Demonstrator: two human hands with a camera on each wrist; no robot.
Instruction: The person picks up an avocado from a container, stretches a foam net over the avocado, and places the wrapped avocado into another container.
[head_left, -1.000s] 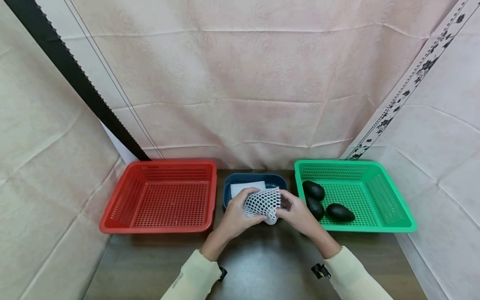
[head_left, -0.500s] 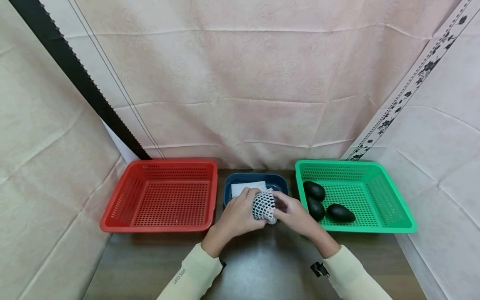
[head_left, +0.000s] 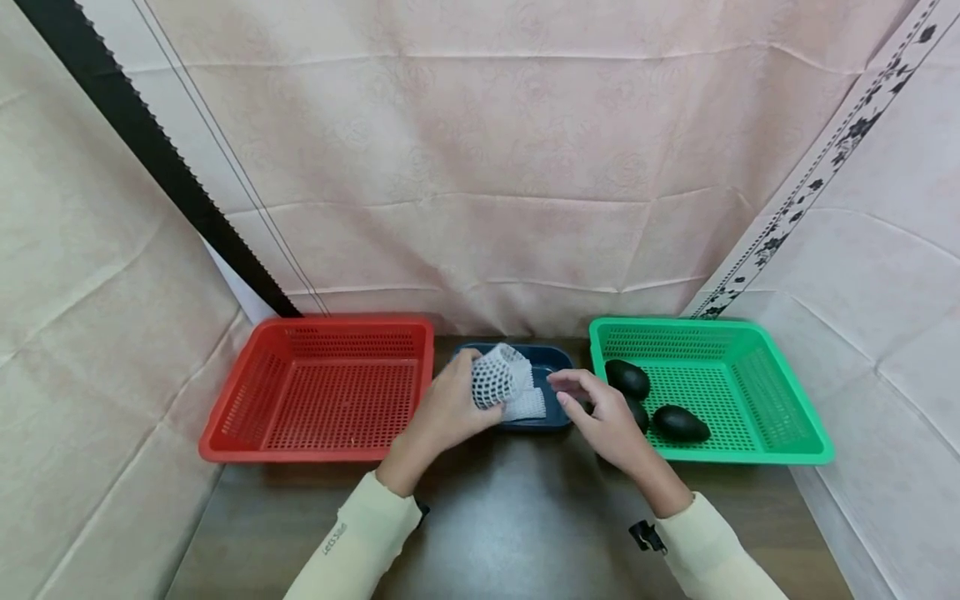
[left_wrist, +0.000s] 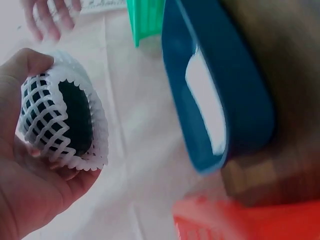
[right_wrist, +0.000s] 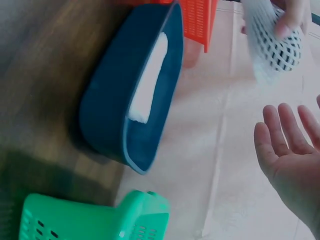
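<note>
My left hand point(head_left: 448, 406) grips a dark avocado point(left_wrist: 77, 117) wrapped in a white foam net sleeve point(head_left: 492, 382), held above the left part of a small dark-blue tray point(head_left: 553, 371). One end of the sleeve gapes, baring the avocado's dark skin in the left wrist view. Flat white foam nets point(head_left: 531, 406) lie in the tray, partly hidden behind the wrapped fruit. With nothing in it, my right hand point(head_left: 609, 422) hovers by the tray's right end, fingers relaxed and apart from the sleeve. In the right wrist view its palm shows bare.
A red plastic basket point(head_left: 341, 404) stands left of the tray. On the right is a green basket point(head_left: 750, 408) holding three dark avocados point(head_left: 680, 424) near its left side. Pale cloth point(head_left: 480, 167) hangs behind; brown table point(head_left: 517, 517) lies in front.
Both hands were on the sleeved avocado; my right hand has let go and drawn back rightward. My left hand has carried the avocado left and farther back, uncovering more of the tray.
</note>
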